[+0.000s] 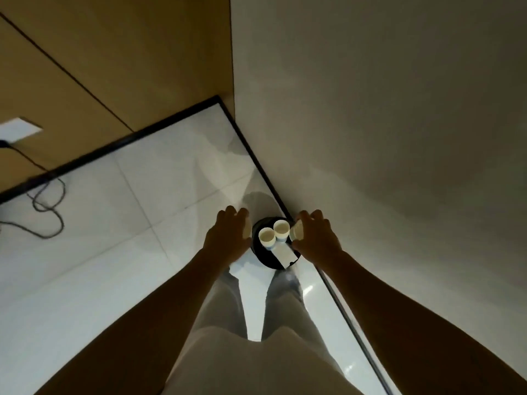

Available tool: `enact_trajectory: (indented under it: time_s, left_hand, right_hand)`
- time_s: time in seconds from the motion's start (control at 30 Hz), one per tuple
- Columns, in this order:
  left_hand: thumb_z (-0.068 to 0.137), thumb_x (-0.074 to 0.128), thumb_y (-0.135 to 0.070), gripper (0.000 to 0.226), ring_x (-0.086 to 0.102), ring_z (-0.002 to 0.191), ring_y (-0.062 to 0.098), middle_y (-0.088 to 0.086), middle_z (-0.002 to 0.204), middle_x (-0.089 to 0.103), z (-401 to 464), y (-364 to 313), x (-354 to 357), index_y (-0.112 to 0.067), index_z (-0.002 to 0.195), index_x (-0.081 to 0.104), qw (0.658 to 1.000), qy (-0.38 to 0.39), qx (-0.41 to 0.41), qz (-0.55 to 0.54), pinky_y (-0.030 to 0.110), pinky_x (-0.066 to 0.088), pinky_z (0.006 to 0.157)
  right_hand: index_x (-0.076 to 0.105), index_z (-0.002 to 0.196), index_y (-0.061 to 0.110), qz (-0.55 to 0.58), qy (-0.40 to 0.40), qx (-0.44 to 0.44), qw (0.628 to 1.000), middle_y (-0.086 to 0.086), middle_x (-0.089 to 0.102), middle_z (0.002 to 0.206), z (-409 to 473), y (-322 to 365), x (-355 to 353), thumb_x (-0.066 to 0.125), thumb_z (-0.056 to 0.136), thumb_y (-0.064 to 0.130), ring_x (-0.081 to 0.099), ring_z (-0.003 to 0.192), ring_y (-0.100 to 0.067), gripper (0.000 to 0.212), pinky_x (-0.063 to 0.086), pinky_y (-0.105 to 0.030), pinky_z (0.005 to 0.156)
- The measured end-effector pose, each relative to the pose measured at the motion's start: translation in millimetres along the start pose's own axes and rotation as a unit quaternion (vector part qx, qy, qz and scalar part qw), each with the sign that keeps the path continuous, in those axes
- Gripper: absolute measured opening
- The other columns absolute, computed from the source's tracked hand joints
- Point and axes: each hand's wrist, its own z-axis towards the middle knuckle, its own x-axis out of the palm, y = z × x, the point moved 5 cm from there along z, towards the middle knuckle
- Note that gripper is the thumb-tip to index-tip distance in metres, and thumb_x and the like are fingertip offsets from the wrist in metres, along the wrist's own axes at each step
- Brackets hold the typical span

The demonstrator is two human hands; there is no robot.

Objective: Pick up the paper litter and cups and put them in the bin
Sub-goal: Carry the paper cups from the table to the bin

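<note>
Right hand [315,240] gripping cup [296,232], over bin [266,259]

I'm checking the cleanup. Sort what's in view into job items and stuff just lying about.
Job items:
bin
two cups in the bin
paper sheet in the bin
cup held by the right hand

Lying about:
cable on the floor
white wall plate
</note>
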Motion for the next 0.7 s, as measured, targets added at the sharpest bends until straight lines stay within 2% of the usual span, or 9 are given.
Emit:
enact_trajectory:
  time_s: [0.23, 0.4, 0.5, 0.63, 0.7]
  left_hand:
    - [0.085, 0.067, -0.03, 0.057, 0.038, 0.124, 0.024, 0.007, 0.134, 0.04, 38, 3, 68, -0.016, 0.134, 0.041, 0.989, -0.06, -0.104, -0.088, 0.037, 0.051, 0.09]
    - [0.083, 0.07, -0.029, 0.058, 0.042, 0.118, 0.027, 0.01, 0.13, 0.043, 78, 24, 117, -0.014, 0.133, 0.045, 0.974, -0.106, -0.142, -0.141, 0.038, 0.05, 0.084]
    - [0.083, 0.07, -0.029, 0.058, 0.042, 0.119, 0.027, 0.01, 0.131, 0.042, 113, 39, 154, -0.014, 0.133, 0.045, 0.974, -0.097, -0.144, -0.143, 0.038, 0.05, 0.084]
    - [0.083, 0.069, -0.028, 0.059, 0.039, 0.123, 0.023, 0.007, 0.135, 0.04, 165, 51, 205, -0.016, 0.134, 0.042, 0.977, -0.064, -0.128, -0.155, 0.031, 0.047, 0.086]
    - [0.083, 0.069, -0.029, 0.059, 0.039, 0.124, 0.023, 0.006, 0.134, 0.039, 188, 53, 230, -0.017, 0.133, 0.041, 0.98, -0.047, -0.119, -0.154, 0.033, 0.048, 0.088]
  right_hand:
    - [0.037, 0.136, 0.017, -0.059, 0.052, -0.088, 0.993, -0.011, 0.038, 0.135, 61, -29, 35, 0.066, 0.088, 0.03, 0.044, 0.12, -0.028, 0.058, 0.047, -0.031, 0.088]
    - [0.04, 0.136, 0.014, -0.041, 0.071, -0.103, 0.991, -0.011, 0.038, 0.137, 106, -44, 83, 0.067, 0.086, 0.028, 0.043, 0.123, -0.027, 0.058, 0.048, -0.032, 0.092]
    - [0.044, 0.132, 0.014, -0.039, 0.067, -0.091, 0.993, -0.011, 0.042, 0.133, 145, -61, 116, 0.069, 0.084, 0.028, 0.045, 0.12, -0.026, 0.055, 0.048, -0.032, 0.093]
    - [0.042, 0.134, 0.016, -0.054, 0.068, -0.072, 0.994, -0.012, 0.039, 0.135, 199, -85, 159, 0.071, 0.083, 0.029, 0.045, 0.12, -0.029, 0.06, 0.052, -0.037, 0.091]
    - [0.041, 0.135, 0.016, -0.061, 0.076, -0.07, 0.993, -0.012, 0.038, 0.136, 222, -96, 179, 0.071, 0.083, 0.027, 0.044, 0.121, -0.028, 0.061, 0.052, -0.035, 0.09]
